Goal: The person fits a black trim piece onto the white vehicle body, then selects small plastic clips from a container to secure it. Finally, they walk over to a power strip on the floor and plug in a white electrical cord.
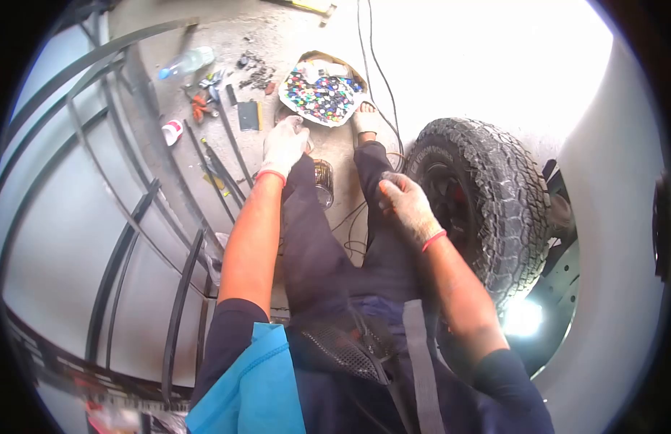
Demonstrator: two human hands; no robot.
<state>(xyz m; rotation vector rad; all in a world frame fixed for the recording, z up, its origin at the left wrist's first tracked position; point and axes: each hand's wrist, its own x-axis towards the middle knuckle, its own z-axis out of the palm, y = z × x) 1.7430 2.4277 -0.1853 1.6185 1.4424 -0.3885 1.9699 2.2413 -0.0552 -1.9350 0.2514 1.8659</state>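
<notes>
My left hand [283, 147], in a pale work glove with a red cuff, reaches past my left knee to just below a white sack [286, 108]. Its fingers are curled together, and whatever they hold is hidden. Many small coloured pieces [324, 92], like bottle caps, fill the sack, which has its rim rolled open. Over my right leg is my right hand [408, 207], gloved too and closed, its fingers bent in; I cannot make out anything in it. An open tin can [323, 181], stained dark, stands on the floor between my legs.
A large knobby tyre [494, 210] stands close on my right. Black metal bars [125, 260] rise on my left. Scattered across the floor are a plastic bottle [188, 63], orange-handled tools [199, 105], a dark flat block [248, 116] and a red-and-white roll [172, 132]. Cables [382, 76] run beside my right foot.
</notes>
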